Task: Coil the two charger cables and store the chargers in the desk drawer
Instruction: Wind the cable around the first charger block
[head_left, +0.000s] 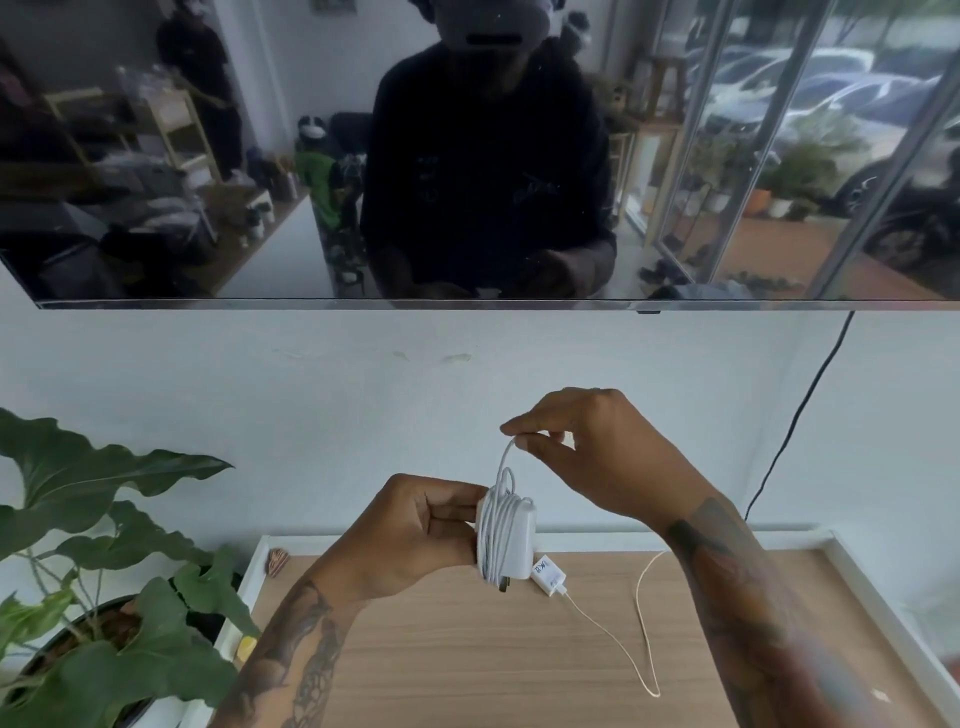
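Observation:
My left hand (415, 535) grips a white charger block (511, 540) held upright above the desk, its prongs pointing down. Its white cable (501, 525) is wound several times round the block. My right hand (587, 447) pinches the free end of that cable just above the block. A second white charger (548, 574) lies on the wooden desk top (467, 649) behind the held block. Its thin cable (641, 623) trails uncoiled to the right in a long loop. No drawer is in view.
A large-leaved potted plant (104, 545) stands at the left of the desk. A wall-mounted TV screen (467, 156) hangs above, with a black cord (800, 415) running down the wall at right. The desk has a raised white rim (883, 603). Small objects (278, 561) lie at the desk's left edge.

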